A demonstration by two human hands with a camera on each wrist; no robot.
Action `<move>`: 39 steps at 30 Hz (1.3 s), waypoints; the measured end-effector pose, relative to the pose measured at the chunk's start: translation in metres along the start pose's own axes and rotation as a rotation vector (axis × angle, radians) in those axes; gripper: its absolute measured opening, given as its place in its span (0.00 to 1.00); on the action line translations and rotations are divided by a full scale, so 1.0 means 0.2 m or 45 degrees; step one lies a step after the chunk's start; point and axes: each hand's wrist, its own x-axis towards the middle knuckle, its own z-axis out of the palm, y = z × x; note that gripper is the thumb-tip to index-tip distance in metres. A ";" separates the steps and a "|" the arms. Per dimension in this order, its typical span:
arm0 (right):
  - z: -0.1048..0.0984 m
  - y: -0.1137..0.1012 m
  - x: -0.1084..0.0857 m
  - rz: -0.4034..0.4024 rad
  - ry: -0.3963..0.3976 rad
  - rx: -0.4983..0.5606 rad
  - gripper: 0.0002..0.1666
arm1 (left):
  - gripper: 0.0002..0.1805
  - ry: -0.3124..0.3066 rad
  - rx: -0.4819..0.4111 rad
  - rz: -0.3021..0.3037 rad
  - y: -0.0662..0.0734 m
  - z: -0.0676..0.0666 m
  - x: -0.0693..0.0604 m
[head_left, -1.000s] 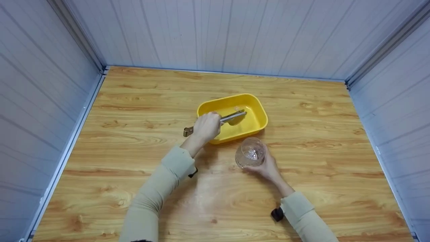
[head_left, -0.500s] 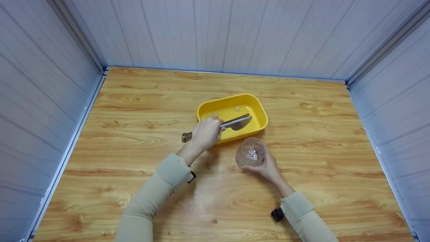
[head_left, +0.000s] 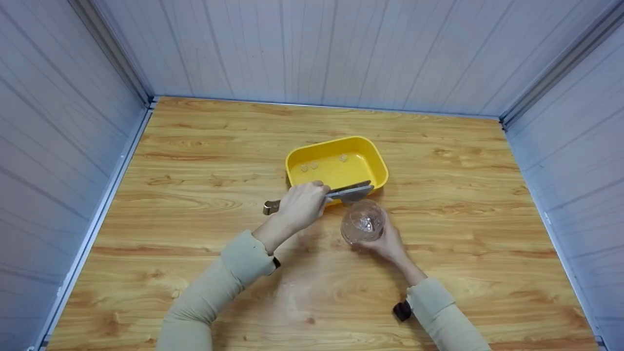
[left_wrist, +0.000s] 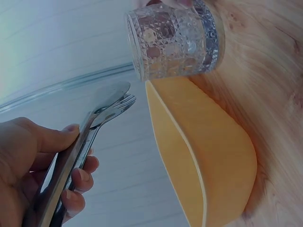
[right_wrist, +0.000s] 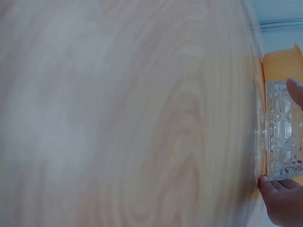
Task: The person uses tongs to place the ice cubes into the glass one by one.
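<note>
My left hand (head_left: 301, 207) grips metal tongs (head_left: 352, 192) whose tips hang above the near rim of a yellow tub (head_left: 378, 163), close to a clear glass (head_left: 361, 225). In the left wrist view one tip of the tongs (left_wrist: 71, 163) is spoon-shaped and the other forked. The tips lie close together; whether anything is between them I cannot tell. My right hand (head_left: 389, 241) holds the patterned glass upright on the table, thumb and fingers around its side, as the right wrist view of the glass (right_wrist: 283, 130) also shows. Small clear pieces (head_left: 343, 158) lie in the tub.
The tub stands just behind the glass on a wood-grain table (head_left: 463, 204). Pale panel walls (head_left: 312, 48) close off the back and both sides. A black wrist device (head_left: 402, 310) sits at the right sleeve.
My left hand has drawn the tongs from inside the tub back toward me and slightly right, near the glass. More clear pieces in the tub are uncovered. The right hand and glass stay put.
</note>
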 end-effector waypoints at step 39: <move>-0.01 -0.13 -0.03 0.028 0.010 0.030 0.56 | 0.07 -0.027 0.075 0.129 0.06 -0.04 -0.05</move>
